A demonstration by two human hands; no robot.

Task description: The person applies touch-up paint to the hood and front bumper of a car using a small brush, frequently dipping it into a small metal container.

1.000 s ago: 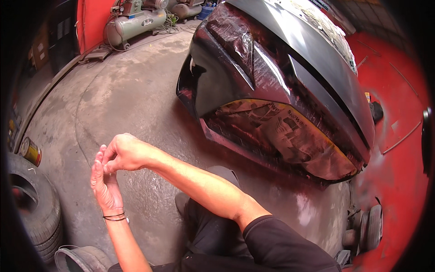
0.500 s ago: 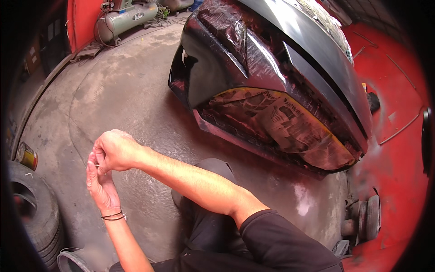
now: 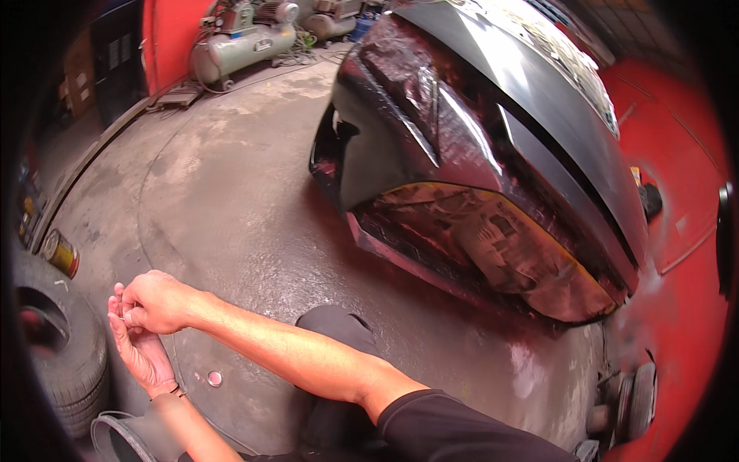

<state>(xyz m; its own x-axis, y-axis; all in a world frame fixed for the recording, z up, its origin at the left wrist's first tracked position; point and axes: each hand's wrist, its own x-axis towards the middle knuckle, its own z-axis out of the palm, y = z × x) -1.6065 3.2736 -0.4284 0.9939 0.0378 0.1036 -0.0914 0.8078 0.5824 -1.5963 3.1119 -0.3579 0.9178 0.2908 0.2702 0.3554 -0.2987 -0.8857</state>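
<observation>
Both my hands meet at the lower left, in front of my body. My right hand (image 3: 158, 302) reaches across from the right, its fingers bent and pinched together. Below it, my left hand (image 3: 145, 360) is turned palm up, with dark bands at the wrist and its fingertips against the right hand. A tiny, thin, light thing shows between the fingertips, too small to name. Beyond my hands stands a dark car bumper (image 3: 362, 154), glossy and reddish-black in places. Brown printed paper (image 3: 500, 246) edged with yellow covers its opening.
Tyres (image 3: 73, 377) are stacked at the left, with a paint can (image 3: 60, 254) behind and a bucket (image 3: 108, 427) in front. A small round lid-like thing (image 3: 215, 379) lies on the concrete floor. A green air compressor (image 3: 242, 54) stands far back. More wheels (image 3: 639, 396) are at the right.
My joined hands have shifted down and left in the picture, still pinched together. The view has tilted, so the car sits lower and farther right. The small round thing on the floor now shows.
</observation>
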